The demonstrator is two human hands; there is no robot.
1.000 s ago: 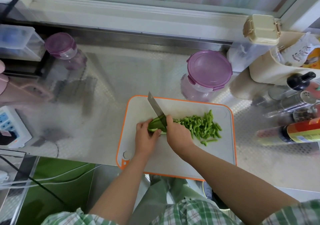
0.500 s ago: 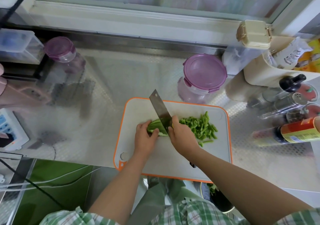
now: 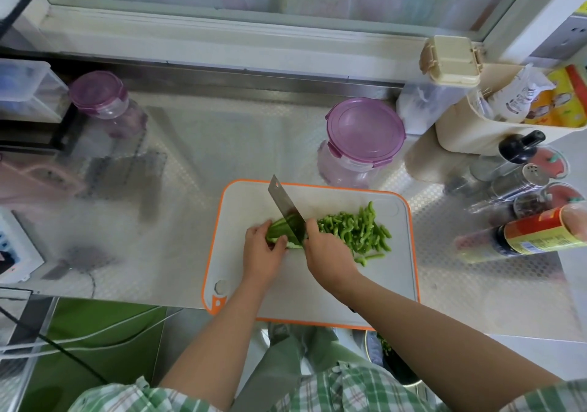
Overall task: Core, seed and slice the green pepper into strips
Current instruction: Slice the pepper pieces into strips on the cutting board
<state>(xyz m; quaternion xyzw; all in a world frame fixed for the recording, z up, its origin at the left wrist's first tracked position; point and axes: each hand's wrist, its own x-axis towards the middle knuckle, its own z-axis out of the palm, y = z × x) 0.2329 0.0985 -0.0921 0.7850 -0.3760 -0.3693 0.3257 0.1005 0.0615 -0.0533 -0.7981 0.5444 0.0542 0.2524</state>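
A white cutting board (image 3: 317, 287) with an orange rim lies on the steel counter. On it my left hand (image 3: 262, 253) presses down a remaining piece of green pepper (image 3: 279, 230). My right hand (image 3: 327, 253) grips the handle of a cleaver (image 3: 286, 208), whose blade rests on the pepper piece just right of my left fingers. A pile of cut green strips (image 3: 355, 229) lies to the right of the blade. The cleaver's handle is hidden inside my right hand.
A jar with a purple lid (image 3: 362, 141) stands just behind the board, another purple-lidded jar (image 3: 101, 100) at the back left. Sauce bottles and shakers (image 3: 521, 237) crowd the right side, beside a cream bin (image 3: 476, 132). A dark bowl holding green bits (image 3: 390, 357) sits below the counter edge.
The cleaver lifted and tilted after the first frame, then came back down onto the pepper piece. My left hand stays on the pepper. The camera view shifted slightly.
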